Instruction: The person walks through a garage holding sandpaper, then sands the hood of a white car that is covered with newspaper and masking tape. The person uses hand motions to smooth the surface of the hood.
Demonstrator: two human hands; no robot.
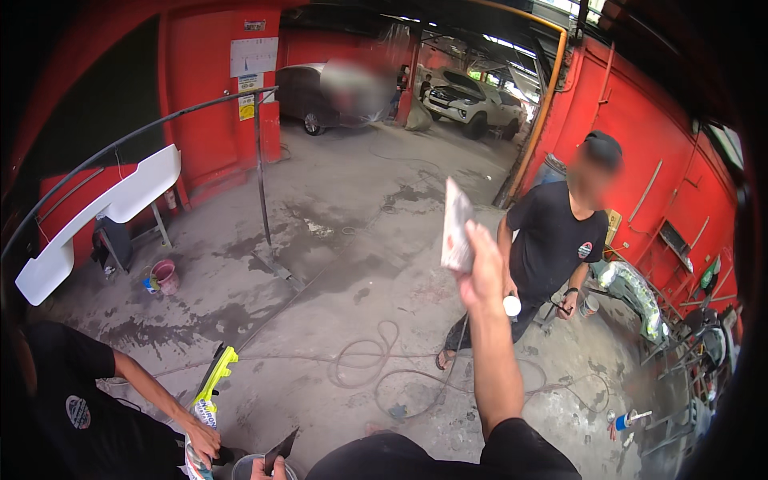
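My right hand (483,268) is raised in front of me, fingers closed round a flat, pale grey-white slab (456,228) with a pointed upper end and a small reddish mark. What kind of thing the slab is, I cannot tell. Low at the bottom edge, my left hand (269,470) pinches a thin dark blade (282,448) that looks like a putty spreader. Just behind that hand shows the rim of a round container (242,466); its contents are mostly hidden.
At left a co-worker's hand (204,444) grips a white and yellow-green object (214,384). Another person (552,232) stands at right with a white round thing (512,306). A hose (376,352) coils on the floor. A white panel (104,216) hangs by a metal rail (260,176).
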